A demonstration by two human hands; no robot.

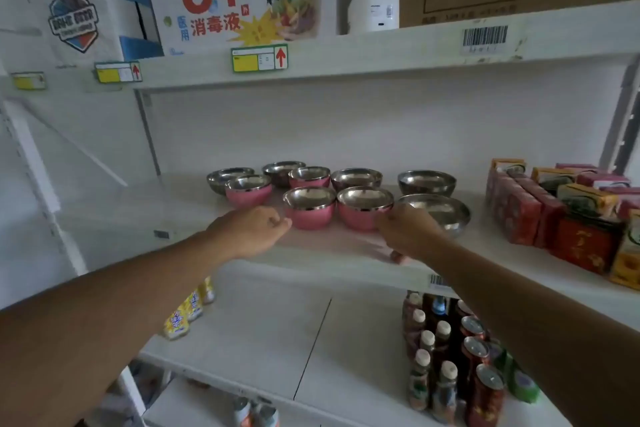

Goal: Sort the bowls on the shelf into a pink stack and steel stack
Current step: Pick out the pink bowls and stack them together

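White shop shelving fills the view, w/ the middle shelf [194, 218] carrying all the bowls, none stacked yet. You've got both arms reaching in: your left hand [252, 230] sits curled, fingers near the left side of the front-left pink bowl [309, 207], looks like touching or just short of it, can't tell if it's grasping anything. Your right hand [408, 229] is at the right side of the front-right pink bowl [363, 208], fingertips on or near its wall, between it and the big steel bowl [438, 213] just beside; grip not closed that I can see. So each hand has its own pink bowl straight ahead, the two bowls side by side, nearly touching. Two more pink ones sit behind: one at left [248, 190], one mid-back [309, 177]. Steel ones are in the back row [356, 178] plus another at right [426, 182]. All bowls upright, mouths up, empty as far as I can see. Red drink cartons [519, 204] crowd the right end, so I'd guess you nest front pinks first, watch the steel bowl by your right knuckles
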